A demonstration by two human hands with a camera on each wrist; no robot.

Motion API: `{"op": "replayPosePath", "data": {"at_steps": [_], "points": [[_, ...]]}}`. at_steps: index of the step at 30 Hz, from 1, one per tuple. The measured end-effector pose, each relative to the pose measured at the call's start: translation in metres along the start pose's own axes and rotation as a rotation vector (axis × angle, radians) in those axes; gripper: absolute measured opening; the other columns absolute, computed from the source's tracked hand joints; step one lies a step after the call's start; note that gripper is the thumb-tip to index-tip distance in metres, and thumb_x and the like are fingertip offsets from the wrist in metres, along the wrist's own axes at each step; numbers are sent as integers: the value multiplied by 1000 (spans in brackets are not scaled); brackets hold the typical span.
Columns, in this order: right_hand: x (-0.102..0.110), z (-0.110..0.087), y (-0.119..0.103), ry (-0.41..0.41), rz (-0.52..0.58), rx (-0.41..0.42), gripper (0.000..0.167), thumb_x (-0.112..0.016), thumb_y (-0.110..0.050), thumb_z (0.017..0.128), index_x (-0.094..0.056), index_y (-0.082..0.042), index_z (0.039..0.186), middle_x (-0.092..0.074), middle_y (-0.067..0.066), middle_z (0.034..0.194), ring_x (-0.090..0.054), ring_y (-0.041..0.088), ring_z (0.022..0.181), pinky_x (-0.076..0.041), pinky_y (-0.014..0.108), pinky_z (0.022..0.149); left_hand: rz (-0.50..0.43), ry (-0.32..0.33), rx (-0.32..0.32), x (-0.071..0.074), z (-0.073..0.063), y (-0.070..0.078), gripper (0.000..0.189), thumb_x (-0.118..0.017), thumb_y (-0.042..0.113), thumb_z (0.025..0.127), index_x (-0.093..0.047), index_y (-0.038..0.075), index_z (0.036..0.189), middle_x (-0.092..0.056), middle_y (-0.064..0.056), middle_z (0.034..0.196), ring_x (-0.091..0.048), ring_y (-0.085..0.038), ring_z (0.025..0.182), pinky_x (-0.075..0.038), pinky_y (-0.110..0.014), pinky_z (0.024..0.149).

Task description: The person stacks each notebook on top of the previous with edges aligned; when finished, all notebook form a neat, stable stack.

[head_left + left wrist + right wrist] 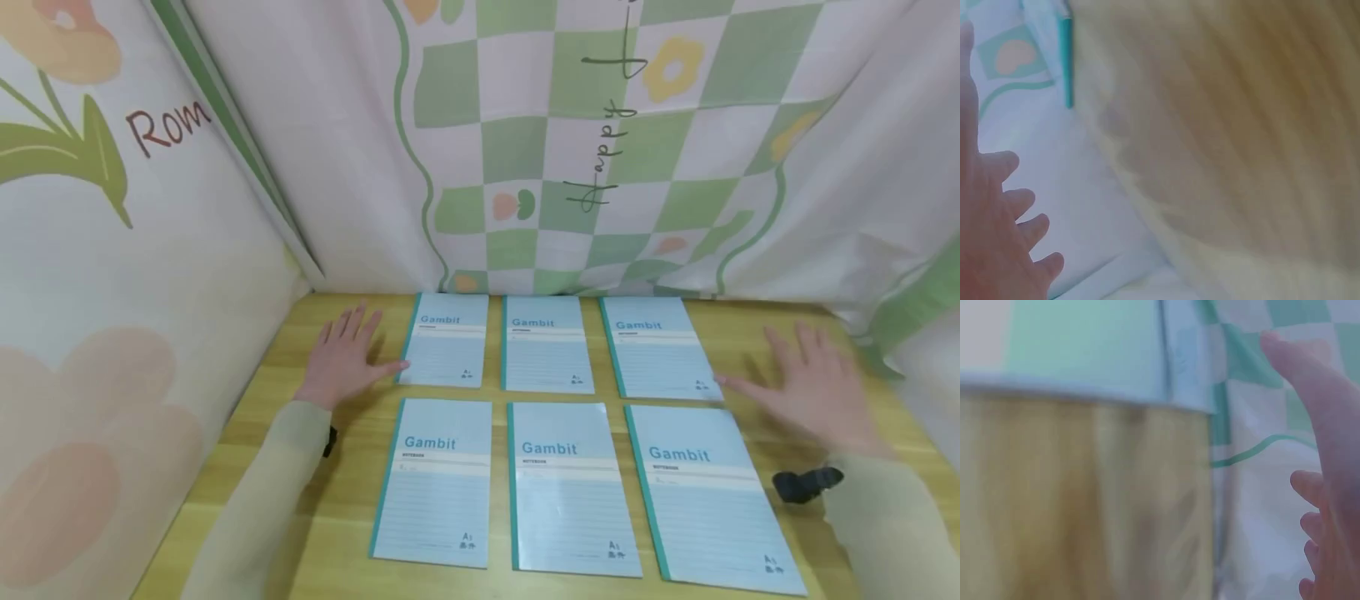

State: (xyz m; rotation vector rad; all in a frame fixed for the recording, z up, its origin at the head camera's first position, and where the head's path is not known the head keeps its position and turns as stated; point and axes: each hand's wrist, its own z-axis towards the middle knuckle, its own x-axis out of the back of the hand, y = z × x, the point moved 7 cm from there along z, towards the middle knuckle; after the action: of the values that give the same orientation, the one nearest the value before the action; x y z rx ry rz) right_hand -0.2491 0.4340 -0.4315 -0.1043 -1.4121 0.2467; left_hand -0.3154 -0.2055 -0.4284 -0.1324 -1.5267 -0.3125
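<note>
Light blue Gambit notebooks with teal spines lie face up in two rows of three. In the back row are a left notebook (446, 354), a middle one and a right notebook (660, 362). The front row holds a left notebook (433, 504), a middle notebook (572, 508) and a right notebook (716, 517). My left hand (341, 362) is spread, its thumb tip at the spine of the back left notebook. With fingers spread too, my right hand (817, 392) has its thumb tip at the right edge of the back right notebook. Neither hand grips anything.
The notebooks lie on a wood-grain table (345, 500). A checked green and white cloth (517, 150) hangs right behind its back edge, and a printed white cloth (150, 275) covers the left side. Dark straps (806, 483) show at both wrists.
</note>
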Motion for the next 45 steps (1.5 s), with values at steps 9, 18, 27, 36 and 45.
{"op": "replayPosePath", "data": {"at_steps": [9, 18, 27, 36, 45], "points": [[31, 9, -44, 56, 49, 20, 111, -68, -62, 89, -9, -2, 162, 14, 22, 165, 15, 48, 148, 17, 61, 113, -54, 76, -11, 22, 2, 18, 113, -44, 88, 84, -10, 16, 165, -6, -16, 169, -9, -38, 153, -10, -59, 121], [45, 14, -90, 56, 192, -9, 109, -70, -59, 90, -14, 2, 161, 6, 21, 167, 3, 49, 149, -3, 76, 110, -250, 119, -29, 32, 2, 49, 115, -52, 85, 83, -13, 13, 164, -14, -14, 168, -18, -36, 151, -20, -57, 120], [33, 21, -128, 21, 343, -11, 103, -72, -58, 90, -22, -2, 161, -17, 25, 164, -19, 55, 144, -19, 75, 109, -706, 124, 91, 17, 5, 80, 103, -67, 78, 79, -34, 22, 159, -42, -3, 157, -39, -27, 142, -35, -51, 114], [1, 23, -152, -93, 492, -118, 101, -68, -67, 87, -33, -6, 159, -33, 22, 160, -40, 53, 135, -39, 64, 105, -921, 10, 151, -10, 14, 116, 87, -73, 58, 89, -41, 14, 157, -41, -8, 158, -45, -32, 139, -43, -48, 109], [-35, 22, -178, -180, 662, -85, 89, -70, -56, 93, -39, 1, 154, -41, 25, 154, -45, 47, 134, -42, 56, 108, -1081, -108, 154, -37, 20, 152, 75, -74, 45, 93, -46, 10, 153, -49, -8, 152, -53, -27, 132, -49, -40, 104]]}}
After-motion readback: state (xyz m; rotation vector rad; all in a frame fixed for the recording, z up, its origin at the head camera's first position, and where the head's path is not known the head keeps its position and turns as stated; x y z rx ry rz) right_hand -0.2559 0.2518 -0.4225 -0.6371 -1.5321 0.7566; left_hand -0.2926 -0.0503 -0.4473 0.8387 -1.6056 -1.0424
